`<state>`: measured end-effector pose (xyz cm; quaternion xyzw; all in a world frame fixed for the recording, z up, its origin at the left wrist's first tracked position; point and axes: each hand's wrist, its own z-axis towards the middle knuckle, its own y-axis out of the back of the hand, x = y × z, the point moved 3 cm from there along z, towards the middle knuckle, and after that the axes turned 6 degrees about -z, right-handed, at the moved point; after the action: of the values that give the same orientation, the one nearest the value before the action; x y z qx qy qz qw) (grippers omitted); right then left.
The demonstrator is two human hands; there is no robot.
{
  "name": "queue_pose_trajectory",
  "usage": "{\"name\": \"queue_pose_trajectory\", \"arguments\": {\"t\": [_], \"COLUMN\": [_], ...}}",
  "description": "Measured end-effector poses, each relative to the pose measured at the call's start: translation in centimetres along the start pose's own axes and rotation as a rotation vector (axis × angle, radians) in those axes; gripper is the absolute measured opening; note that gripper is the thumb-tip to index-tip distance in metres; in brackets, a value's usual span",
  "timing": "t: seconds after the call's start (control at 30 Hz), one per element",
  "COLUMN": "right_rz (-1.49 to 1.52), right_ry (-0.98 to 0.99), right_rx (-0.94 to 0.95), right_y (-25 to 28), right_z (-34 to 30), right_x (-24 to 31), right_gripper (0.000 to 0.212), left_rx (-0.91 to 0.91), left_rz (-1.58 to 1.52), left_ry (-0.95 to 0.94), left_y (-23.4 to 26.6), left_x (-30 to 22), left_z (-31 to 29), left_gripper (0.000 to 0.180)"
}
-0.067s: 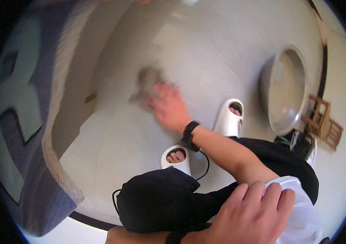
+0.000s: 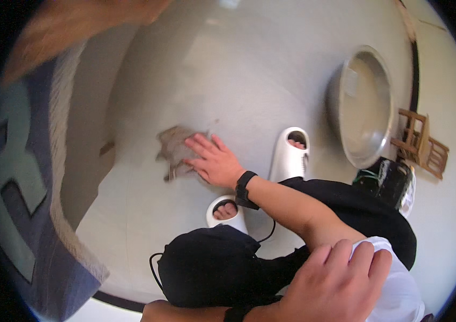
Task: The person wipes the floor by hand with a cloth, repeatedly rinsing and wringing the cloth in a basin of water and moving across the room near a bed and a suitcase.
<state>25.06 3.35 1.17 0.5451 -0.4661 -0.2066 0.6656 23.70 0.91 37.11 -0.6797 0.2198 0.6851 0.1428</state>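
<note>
My right hand (image 2: 214, 160) lies flat with fingers spread on a crumpled grey-brown rag (image 2: 172, 142) on the pale floor. The palm covers the rag's right edge, and a black band circles that wrist. Across the lower part of the picture comes my left arm. My left hand (image 2: 335, 279) is closed beside my right upper arm and white sleeve, its fingers bent over. Whatever sits under those fingers is hidden. My feet, in white slippers (image 2: 288, 161), are just right of and below the rag.
A wide metal basin (image 2: 335, 104) of cloudy liquid stands at the right. Beside it are a small brown wooden chair (image 2: 414, 140) and a dark object (image 2: 383, 182) partly behind my leg. Dark blue fringed fabric (image 2: 45, 236) hangs at the left, below a blurred brown shape (image 2: 78, 27).
My right hand and the rag have moved nearer to me across the floor. A blurred brown shape has come in at the upper left. My left hand stays put.
</note>
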Motion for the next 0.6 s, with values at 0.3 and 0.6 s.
{"name": "queue_pose_trajectory", "arguments": {"t": [0.3,0.6], "right_rz": [-0.37,-0.066], "right_ry": [-0.903,-0.395], "right_rx": [-0.159,-0.231], "right_y": [8.7,4.4], "right_z": [-8.5,-6.2], "right_x": [-17.1,-5.0], "right_gripper": [0.043,0.037], "left_rx": [0.106,0.423], "left_rz": [-0.06,0.091], "left_ry": [-0.158,-0.195], "left_y": [-6.7,-12.4], "left_x": [-2.5,-2.6], "left_z": [1.8,0.5], "left_gripper": [0.015,0.017]}}
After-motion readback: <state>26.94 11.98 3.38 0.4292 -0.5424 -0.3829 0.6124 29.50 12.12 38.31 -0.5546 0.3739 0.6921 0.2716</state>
